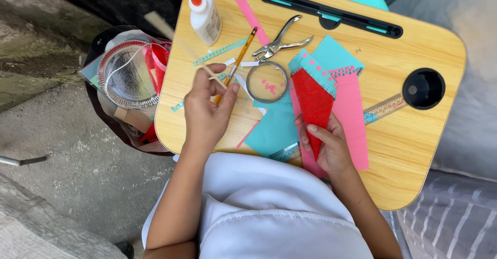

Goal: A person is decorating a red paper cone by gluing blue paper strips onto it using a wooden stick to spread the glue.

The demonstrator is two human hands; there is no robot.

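My left hand (206, 110) holds a thin wooden stick (178, 41) that slants up to the left over the wooden lap desk (414, 155). My right hand (329, 144) grips the lower tip of a red paper cone (313, 101) topped with a fringed teal band. The cone lies over pink paper (352, 114) and teal paper (274, 129). Just right of my left hand lies a yellow pencil (239, 62).
A white glue bottle with an orange cap (205, 17), a metal hole punch (279, 41), a clear tape ring (266, 81) and a ruler (385, 108) lie on the desk. A round cup hole (423, 88) is at its right. A bag with a foil plate (127, 75) stands left.
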